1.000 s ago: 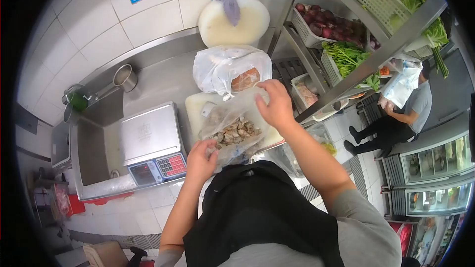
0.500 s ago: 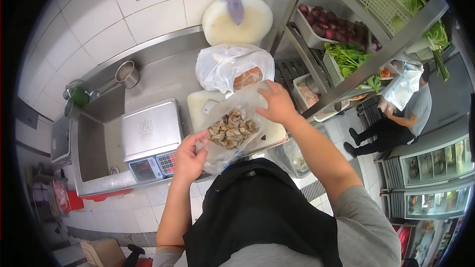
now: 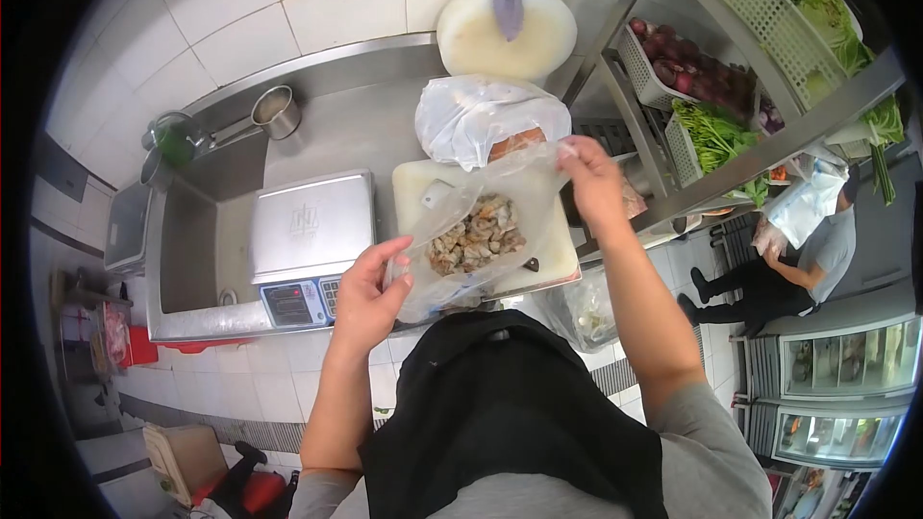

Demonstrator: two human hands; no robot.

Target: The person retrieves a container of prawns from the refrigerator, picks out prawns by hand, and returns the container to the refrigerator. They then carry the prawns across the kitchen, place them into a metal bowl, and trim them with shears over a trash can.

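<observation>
A clear plastic bag (image 3: 543,194) is spread open above the white cutting board (image 3: 413,173). Inside lies a heap of small grey-brown pieces (image 3: 478,235), perhaps shellfish or shrimp; I cannot tell which. My right hand (image 3: 594,183) pinches the bag's far right rim between thumb and fingers. At the near left rim, my left hand (image 3: 370,293) has the bag's edge between its thumb and fingers, which are a little apart. A metal blade (image 3: 436,194) shows on the board beside the bag, and a dark handle end (image 3: 532,264) sticks out at the other side.
A digital scale (image 3: 312,231) stands left of the board, beside the sink (image 3: 216,231) and a metal pot (image 3: 276,113). Behind the board sits a white plastic bag (image 3: 471,120) with something orange-brown. A vegetable rack (image 3: 663,173) rises at right; another person (image 3: 817,250) stands beyond.
My right hand has moved up and outward with the bag's rim, stretching the bag wider. My left thumb and fingers are further apart. The camera view has shifted, so the scene sits further right.
</observation>
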